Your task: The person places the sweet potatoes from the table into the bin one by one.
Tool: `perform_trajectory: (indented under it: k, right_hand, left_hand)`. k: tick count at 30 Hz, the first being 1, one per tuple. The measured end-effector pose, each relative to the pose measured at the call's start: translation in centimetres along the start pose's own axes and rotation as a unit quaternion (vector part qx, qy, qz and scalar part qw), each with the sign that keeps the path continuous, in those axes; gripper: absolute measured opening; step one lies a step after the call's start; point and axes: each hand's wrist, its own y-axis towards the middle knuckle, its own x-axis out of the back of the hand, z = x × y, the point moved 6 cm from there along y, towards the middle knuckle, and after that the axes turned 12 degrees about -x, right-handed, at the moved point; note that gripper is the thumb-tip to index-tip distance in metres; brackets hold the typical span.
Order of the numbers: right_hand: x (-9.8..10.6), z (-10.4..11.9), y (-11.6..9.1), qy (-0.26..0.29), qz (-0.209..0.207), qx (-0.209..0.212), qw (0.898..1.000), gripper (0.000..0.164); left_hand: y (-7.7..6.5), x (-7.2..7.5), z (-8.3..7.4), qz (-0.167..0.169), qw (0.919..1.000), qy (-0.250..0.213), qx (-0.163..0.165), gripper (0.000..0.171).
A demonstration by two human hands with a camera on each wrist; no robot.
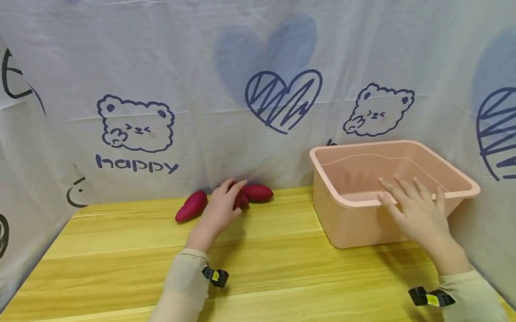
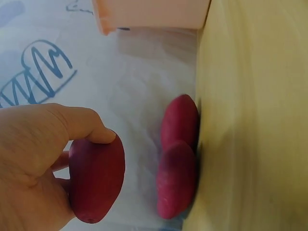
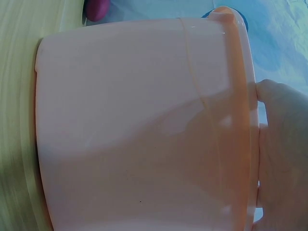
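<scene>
My left hand (image 1: 216,211) is at the back of the table, near the cloth. In the left wrist view it grips a dark red sweet potato (image 2: 96,180) between thumb and fingers. Two more sweet potatoes, a nearer one (image 2: 176,180) and a farther one (image 2: 180,120), lie along the table's back edge. In the head view, one sweet potato (image 1: 192,206) shows left of this hand and another (image 1: 258,193) right of it. My right hand (image 1: 419,218) rests on the near rim of a pink plastic basin (image 1: 338,220), its spread fingers reaching over the inside.
The wooden table (image 1: 272,305) ends at a hanging white cloth (image 1: 207,72) printed with bears and hearts. The basin stands at the right back, close to this cloth. Both wrists carry small black devices on straps.
</scene>
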Motion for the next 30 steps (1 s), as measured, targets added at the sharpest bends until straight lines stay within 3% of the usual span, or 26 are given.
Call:
perform_trajectory:
  k: [8,17,30]
  right_hand:
    - [0.0,-0.2,-0.1,-0.004,-0.004,0.0,1.0,0.058]
    - [0.0,-0.2,-0.1,-0.003,-0.009,0.001,1.0,0.057]
    - [0.1,0.0,-0.1,-0.003,-0.015,0.003,1.0,0.057]
  left_hand:
    - [0.7,1.0,-2.3,-0.035,0.9979,0.013,-0.053,0.059]
    - [1.8,1.1,-3.8,-0.025,0.9983,0.008,-0.053,0.061]
    - [5.0,1.9,-6.3,-0.014,0.9975,0.014,-0.067,0.062]
